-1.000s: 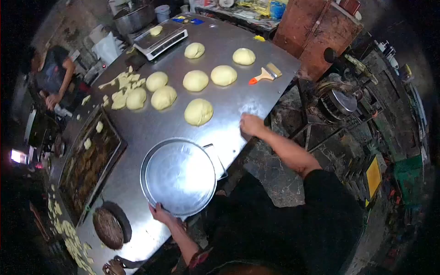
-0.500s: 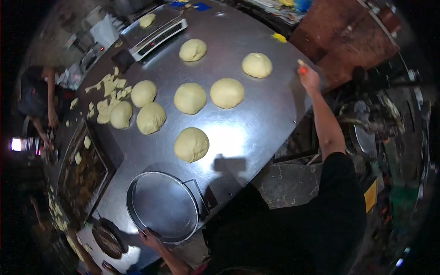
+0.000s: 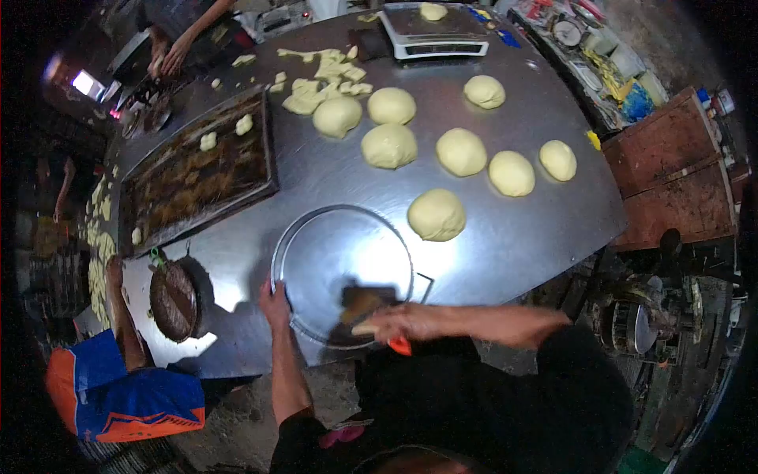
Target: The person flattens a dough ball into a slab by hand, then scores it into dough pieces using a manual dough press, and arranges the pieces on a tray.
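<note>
A large round metal pan (image 3: pixel 328 253) rests near the table's front edge. My left hand (image 3: pixel 275 306) is closed on its left rim. My right hand (image 3: pixel 395 322) reaches over the near side of the pan, closed around a brush (image 3: pixel 362 306) with blurred brownish bristles and a red-orange handle end. Motion blur hides whether the bristles touch the pan. Beyond the pan sits the nearest dough ball (image 3: pixel 437 215). Several more smooth, pale yellow dough balls (image 3: pixel 461 152) are spread across the metal table (image 3: pixel 521 237).
Dough scraps (image 3: pixel 324 83) lie behind the balls. A scale (image 3: pixel 438 49) at the back carries a dough piece. A dark greasy tray (image 3: pixel 197 170) and a brown round basket (image 3: pixel 174 300) are left. Co-workers' hands (image 3: pixel 178 54) show at the far left; another person's arm (image 3: pixel 122 308) is front left.
My right hand has swung from the table's right edge to above the pan, bringing the brush. My left hand still holds the rim. The view has turned left.
</note>
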Tool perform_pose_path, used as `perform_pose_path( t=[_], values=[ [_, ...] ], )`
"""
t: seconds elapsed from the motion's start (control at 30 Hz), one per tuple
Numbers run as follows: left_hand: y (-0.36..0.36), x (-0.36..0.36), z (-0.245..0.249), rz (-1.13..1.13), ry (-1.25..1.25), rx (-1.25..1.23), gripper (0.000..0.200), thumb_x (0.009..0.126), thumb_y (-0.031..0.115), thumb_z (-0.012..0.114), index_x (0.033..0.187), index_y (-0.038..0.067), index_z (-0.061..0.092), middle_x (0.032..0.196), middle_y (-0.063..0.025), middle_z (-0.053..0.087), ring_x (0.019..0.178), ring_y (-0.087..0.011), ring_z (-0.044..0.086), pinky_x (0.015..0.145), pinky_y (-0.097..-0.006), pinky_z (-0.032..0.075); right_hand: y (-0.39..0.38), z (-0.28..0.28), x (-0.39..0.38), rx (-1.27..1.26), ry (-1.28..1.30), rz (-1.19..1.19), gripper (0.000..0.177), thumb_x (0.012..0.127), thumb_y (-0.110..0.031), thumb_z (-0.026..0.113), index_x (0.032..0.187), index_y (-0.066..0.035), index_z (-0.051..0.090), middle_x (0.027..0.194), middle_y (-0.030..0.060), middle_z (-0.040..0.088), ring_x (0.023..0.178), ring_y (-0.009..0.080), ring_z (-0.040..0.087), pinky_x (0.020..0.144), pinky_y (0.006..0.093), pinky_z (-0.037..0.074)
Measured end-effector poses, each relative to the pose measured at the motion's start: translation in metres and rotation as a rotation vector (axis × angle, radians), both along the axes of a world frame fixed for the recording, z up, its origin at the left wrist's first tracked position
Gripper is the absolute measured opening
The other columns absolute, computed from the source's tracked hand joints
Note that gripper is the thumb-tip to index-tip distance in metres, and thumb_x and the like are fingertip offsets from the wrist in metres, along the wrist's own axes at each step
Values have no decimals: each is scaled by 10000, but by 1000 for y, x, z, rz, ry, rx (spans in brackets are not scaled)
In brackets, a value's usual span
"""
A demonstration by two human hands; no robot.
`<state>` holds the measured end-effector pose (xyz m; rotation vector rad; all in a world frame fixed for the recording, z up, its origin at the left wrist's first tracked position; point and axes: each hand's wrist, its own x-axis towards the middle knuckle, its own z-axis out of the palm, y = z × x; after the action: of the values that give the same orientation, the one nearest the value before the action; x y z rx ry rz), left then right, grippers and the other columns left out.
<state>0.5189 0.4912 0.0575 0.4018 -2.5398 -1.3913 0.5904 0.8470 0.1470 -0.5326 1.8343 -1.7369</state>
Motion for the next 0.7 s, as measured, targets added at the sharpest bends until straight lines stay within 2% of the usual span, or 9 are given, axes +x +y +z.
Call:
perform_pose_path(
  t=[0.07,0.13,0.23,0.27,0.33,0.37,0.4,0.57,0.7],
  values=[
    [7,-4,8,-61,19,-61,345,896,99,592,1222,-13,593,1040,-130,637,957,-213,597,875,-319,450,-30,-29,-48,222,686,58,411,945,-322,548,1282,-89,523,1016,75,639,910,198,629,799,379,517],
    [11,-6,11,-62,24,-30,336,891,129,602,1200,-3,611,996,-147,635,934,-238,607,866,-339,456,-69,-27,-78,344,471,108,387,940,-315,550,1259,-96,535,965,71,640,847,200,642,725,383,533],
    [13,-9,18,-47,-69,-80,314,917,152,577,1181,-13,617,980,-167,638,904,-260,611,830,-352,476,-125,-22,-87,397,725,-63,343,891,-193,574,1209,-65,564,987,86,647,891,232,646,772,359,531],
    [13,-11,14,-60,20,-28,311,922,158,575,1178,-11,619,979,-170,638,908,-266,613,834,-355,476,-134,-15,-62,424,352,86,318,882,-166,574,1181,-61,599,1082,118,646,1005,192,615,905,350,478],
    [3,-11,3,-108,134,31,309,933,175,574,1182,-2,621,1001,-157,642,919,-231,603,833,-334,468,-124,-4,-33,119,-155,76,276,860,-170,598,1122,-93,640,1076,124,653,1063,183,593,949,302,436],
    [-2,-10,-1,-140,166,46,310,939,185,575,1188,6,622,1022,-141,646,925,-189,591,828,-309,460,-108,3,-61,604,312,361,237,866,-149,587,1033,17,620,973,61,671,1024,161,617,878,289,485],
    [5,-5,16,-124,112,19,307,937,182,571,1180,0,623,1016,-168,643,937,-239,607,835,-333,469,-79,23,-82,576,541,351,211,892,-166,570,994,14,606,919,33,661,946,163,645,771,289,523],
    [9,-8,13,-66,148,47,309,943,200,555,1172,6,629,1019,-204,634,927,-300,625,830,-362,483,-82,97,-15,428,-450,-184,303,938,-311,559,1115,-73,620,1069,49,633,1005,227,631,881,389,521],
    [11,-3,34,-74,127,-12,306,942,194,550,1173,11,634,981,-202,628,886,-318,621,798,-381,479,-48,16,-30,212,-5,-115,232,945,-273,519,940,-64,620,896,82,647,792,175,630,702,337,520]
  ],
)
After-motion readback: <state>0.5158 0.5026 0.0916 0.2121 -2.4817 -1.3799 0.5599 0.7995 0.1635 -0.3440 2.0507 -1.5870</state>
